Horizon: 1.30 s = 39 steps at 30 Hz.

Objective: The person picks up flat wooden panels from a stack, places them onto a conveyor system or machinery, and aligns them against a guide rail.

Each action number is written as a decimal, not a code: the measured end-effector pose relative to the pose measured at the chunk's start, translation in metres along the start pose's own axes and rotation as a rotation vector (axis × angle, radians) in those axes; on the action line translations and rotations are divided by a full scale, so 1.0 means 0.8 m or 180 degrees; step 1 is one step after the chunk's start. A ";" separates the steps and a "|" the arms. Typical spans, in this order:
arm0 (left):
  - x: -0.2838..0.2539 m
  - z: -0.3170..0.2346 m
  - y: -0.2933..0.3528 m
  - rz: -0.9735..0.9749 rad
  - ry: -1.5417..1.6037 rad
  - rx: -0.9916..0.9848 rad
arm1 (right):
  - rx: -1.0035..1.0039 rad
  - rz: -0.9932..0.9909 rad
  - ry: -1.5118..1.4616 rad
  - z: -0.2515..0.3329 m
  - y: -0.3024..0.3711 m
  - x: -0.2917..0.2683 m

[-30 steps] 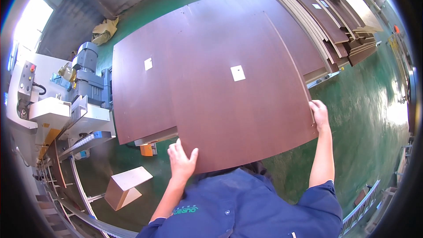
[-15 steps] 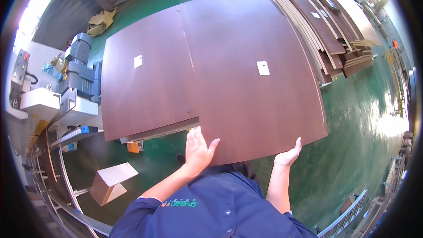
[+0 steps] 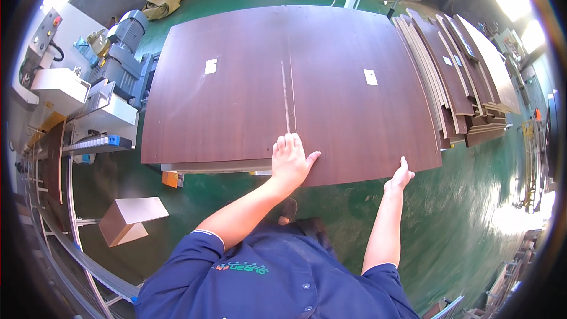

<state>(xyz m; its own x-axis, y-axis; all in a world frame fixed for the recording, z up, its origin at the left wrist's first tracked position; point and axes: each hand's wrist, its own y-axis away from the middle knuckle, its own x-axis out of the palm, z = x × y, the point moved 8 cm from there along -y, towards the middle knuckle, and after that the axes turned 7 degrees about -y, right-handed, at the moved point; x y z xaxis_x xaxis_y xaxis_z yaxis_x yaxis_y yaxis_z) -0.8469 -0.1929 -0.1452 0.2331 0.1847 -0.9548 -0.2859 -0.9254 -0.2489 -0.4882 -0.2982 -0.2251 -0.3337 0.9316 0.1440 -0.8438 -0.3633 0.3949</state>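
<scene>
Together, two hands (image 3: 289, 160) (image 3: 399, 178) touch one brown panel (image 3: 360, 115); another panel (image 3: 218, 112) lies alongside.

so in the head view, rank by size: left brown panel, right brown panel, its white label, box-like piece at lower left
1. Left brown panel and right brown panel: too alike to rank
2. Box-like piece
3. White label

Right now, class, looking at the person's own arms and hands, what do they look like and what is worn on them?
The left hand and right hand are ungloved, with no wristwatch visible. Both forearms are uncovered below short navy-blue sleeves, which show a thin pale trim at the cuffs. They belong to a navy shirt with a coloured chest marking.
</scene>
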 end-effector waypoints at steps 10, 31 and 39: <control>0.024 0.022 -0.055 -0.0185 0.0310 -0.0276 | -0.0158 -0.0056 0.0685 -0.002 -0.056 0.058; 0.019 0.040 -0.081 -0.0570 0.0616 -0.0394 | 0.0147 0.0419 0.0901 -0.010 -0.091 0.085; -0.013 0.071 -0.054 -0.0104 0.1275 -0.0334 | 0.0426 0.0815 0.0953 -0.030 -0.124 0.071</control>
<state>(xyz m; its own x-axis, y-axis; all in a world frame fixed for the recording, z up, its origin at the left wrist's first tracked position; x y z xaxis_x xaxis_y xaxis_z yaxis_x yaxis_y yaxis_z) -0.8894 -0.1360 -0.1334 0.5897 0.0905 -0.8026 -0.1808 -0.9537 -0.2404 -0.4338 -0.2094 -0.2775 -0.6498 0.7600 -0.0094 -0.6621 -0.5600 0.4980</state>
